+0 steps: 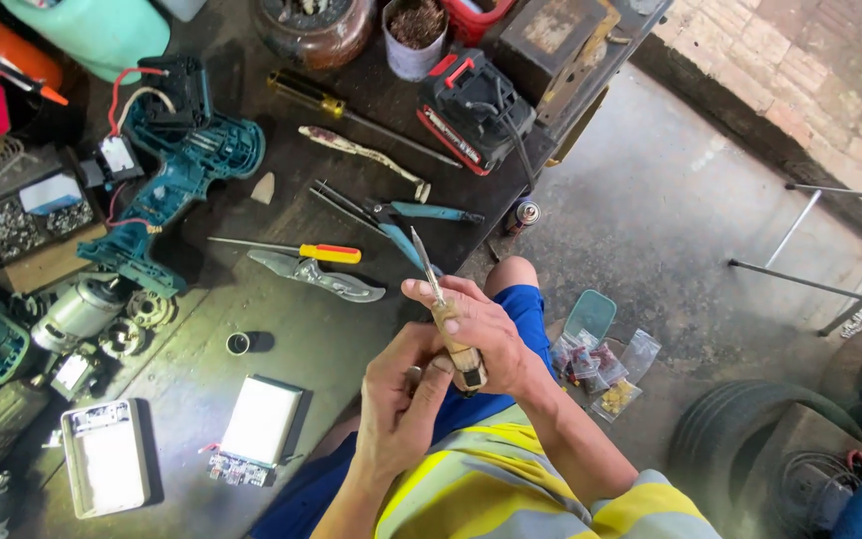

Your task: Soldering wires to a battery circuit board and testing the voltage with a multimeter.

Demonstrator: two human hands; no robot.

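Head view: right hand (481, 324) fingers clamped on wooden-handled tool (454, 344), thin metal tip up, held above lap at counter (192, 389) edge; left hand (401, 404) fingers curled together, thumb touching handle base; yellow-handled screwdriver (296, 250), teal pliers (401, 215) near on counter.

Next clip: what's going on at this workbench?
A person sits at a cluttered workbench. The right hand holds a wooden-handled pointed tool, tip up, while the left hand touches the handle's lower end. On the bench lie an opened teal drill housing, a yellow-handled screwdriver, pliers and a battery pack.
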